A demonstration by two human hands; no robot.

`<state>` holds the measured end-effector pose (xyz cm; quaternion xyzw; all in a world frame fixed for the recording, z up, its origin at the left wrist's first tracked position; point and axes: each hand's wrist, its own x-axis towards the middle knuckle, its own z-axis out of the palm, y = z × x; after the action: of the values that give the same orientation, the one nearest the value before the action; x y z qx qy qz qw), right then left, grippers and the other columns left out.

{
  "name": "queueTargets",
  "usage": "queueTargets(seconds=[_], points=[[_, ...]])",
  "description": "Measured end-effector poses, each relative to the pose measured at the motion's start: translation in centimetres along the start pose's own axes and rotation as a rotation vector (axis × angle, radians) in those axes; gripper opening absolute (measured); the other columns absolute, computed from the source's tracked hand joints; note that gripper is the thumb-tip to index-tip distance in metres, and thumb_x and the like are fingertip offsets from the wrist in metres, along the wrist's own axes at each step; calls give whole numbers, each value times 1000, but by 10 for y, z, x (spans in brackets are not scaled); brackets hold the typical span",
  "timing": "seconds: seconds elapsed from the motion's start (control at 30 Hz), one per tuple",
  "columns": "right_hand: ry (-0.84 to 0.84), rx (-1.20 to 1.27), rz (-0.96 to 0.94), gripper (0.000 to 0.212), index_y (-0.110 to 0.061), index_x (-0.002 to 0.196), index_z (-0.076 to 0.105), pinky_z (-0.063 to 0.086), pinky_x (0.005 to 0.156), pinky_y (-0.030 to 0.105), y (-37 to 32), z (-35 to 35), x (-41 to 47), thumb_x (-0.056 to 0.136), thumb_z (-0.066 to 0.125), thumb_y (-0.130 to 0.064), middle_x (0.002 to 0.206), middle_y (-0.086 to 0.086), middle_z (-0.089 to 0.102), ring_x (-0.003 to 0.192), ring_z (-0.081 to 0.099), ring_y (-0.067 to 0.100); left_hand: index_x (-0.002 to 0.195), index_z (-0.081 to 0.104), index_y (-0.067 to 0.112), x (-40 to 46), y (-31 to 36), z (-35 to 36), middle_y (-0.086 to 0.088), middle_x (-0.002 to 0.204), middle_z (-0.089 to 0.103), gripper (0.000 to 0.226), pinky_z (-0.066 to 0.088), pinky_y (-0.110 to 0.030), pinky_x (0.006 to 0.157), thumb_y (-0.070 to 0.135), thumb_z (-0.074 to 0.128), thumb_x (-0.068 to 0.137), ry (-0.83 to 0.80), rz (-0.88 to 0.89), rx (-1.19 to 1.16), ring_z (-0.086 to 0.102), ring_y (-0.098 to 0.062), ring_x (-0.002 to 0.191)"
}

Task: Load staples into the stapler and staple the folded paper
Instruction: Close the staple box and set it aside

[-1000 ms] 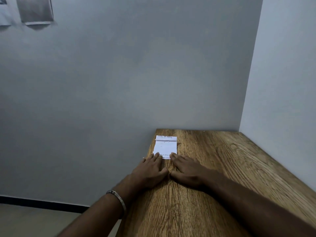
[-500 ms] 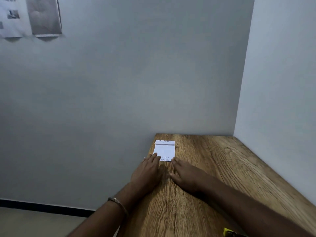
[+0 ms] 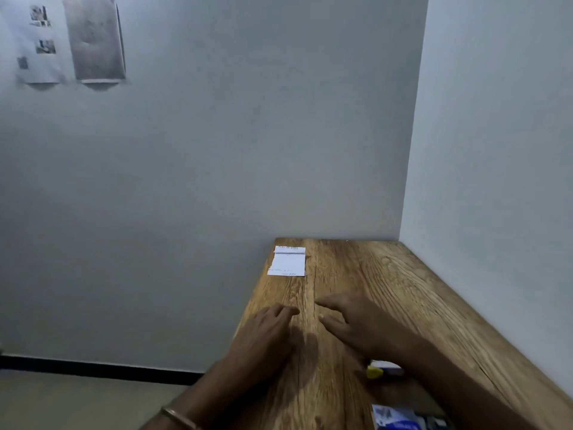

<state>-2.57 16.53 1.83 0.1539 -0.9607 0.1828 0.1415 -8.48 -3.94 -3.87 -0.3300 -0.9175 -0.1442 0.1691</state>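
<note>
Stapler [image 3: 383, 369], yellow-tipped, sits half hidden under the right forearm; folded paper [image 3: 287, 262] lies at the table's [image 3: 403, 290] far-left corner. Left hand [image 3: 263, 333] and right hand [image 3: 356, 324] hover spread, each grip apart, holding nothing. A forearm sweep could knock the stapler or blue box [image 3: 400, 418].

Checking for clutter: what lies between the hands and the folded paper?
Nothing: in the head view only bare wooden table separates the left hand and right hand from the folded paper.

Matt white paper [image 3: 287, 263] lies on the grainy wooden table [image 3: 387, 290]; the bangle [image 3: 178, 418] looks metallic.
</note>
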Motion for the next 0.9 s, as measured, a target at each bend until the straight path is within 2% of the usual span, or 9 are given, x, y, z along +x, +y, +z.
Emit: queueTargets(seconds=[0.1, 0.2, 0.33, 0.4, 0.5, 0.6, 0.7, 0.8, 0.9], points=[[105, 73, 27, 37, -28, 135, 59, 35, 96, 12, -2, -12, -39, 98, 56, -35, 136, -11, 61, 122, 53, -3, 136, 43, 33, -21, 14, -10, 9, 142, 48, 41, 43, -29, 103, 28, 50, 95, 12, 23, -52, 48, -11, 125], [242, 137, 91, 27, -27, 121, 69, 36, 81, -4, 1, -21, -76, 95, 63, -26, 118, -17, 69, 98, 55, -22, 129, 48, 36, -41, 25, -15, 15, 135, 51, 36, 45, -27, 100, 29, 53, 94, 27, 50, -121, 49, -3, 120], [411, 211, 208, 23, -31, 105, 75, 48, 76, 4, 15, -29, -120, 89, 72, -16, 98, -26, 70, 96, 59, -20, 119, 53, 41, -60, 36, -17, 25, 123, 54, 29, 48, -20, 92, 32, 58, 92, 38, 68, -237, 49, 10, 108], [456, 224, 263, 24, -33, 102, 75, 48, 72, 7, 22, -29, -136, 87, 73, -14, 94, -26, 70, 97, 59, -19, 116, 55, 43, -64, 40, -17, 28, 116, 54, 26, 48, -16, 87, 34, 58, 92, 37, 71, -275, 49, 14, 104], [435, 232, 327, 24, -36, 99, 76, 47, 71, 12, 31, -27, -155, 86, 75, -15, 93, -25, 72, 95, 60, -15, 112, 57, 43, -66, 50, -19, 29, 109, 55, 23, 49, -16, 84, 35, 60, 91, 40, 66, -316, 49, 13, 102], [336, 244, 312, 27, -41, 94, 75, 49, 68, 11, 33, -24, -170, 84, 77, -15, 89, -31, 72, 91, 63, -13, 110, 59, 44, -67, 66, -22, 31, 106, 56, 23, 47, -12, 81, 36, 63, 89, 36, 86, -377, 51, 11, 102], [271, 269, 260, 28, -45, 95, 74, 53, 72, 9, 31, -22, -183, 85, 76, -19, 100, -33, 69, 94, 66, -7, 114, 56, 48, -70, 85, -22, 35, 112, 54, 28, 43, -5, 79, 39, 61, 89, -5, 132, -446, 49, 12, 108], [282, 301, 245, 30, -45, 100, 74, 53, 75, 10, 33, -23, -195, 85, 77, -20, 105, -28, 69, 99, 65, -3, 123, 51, 50, -72, 101, -19, 36, 120, 49, 36, 45, -6, 81, 53, 56, 87, -44, 185, -495, 48, 12, 112], [200, 296, 220, 36, -46, 109, 72, 46, 84, 4, 33, -25, -202, 81, 81, -26, 112, -34, 65, 106, 62, -9, 130, 47, 48, -73, 110, -12, 37, 125, 45, 51, 46, -11, 86, 65, 51, 82, -77, 214, -500, 47, 14, 114]])
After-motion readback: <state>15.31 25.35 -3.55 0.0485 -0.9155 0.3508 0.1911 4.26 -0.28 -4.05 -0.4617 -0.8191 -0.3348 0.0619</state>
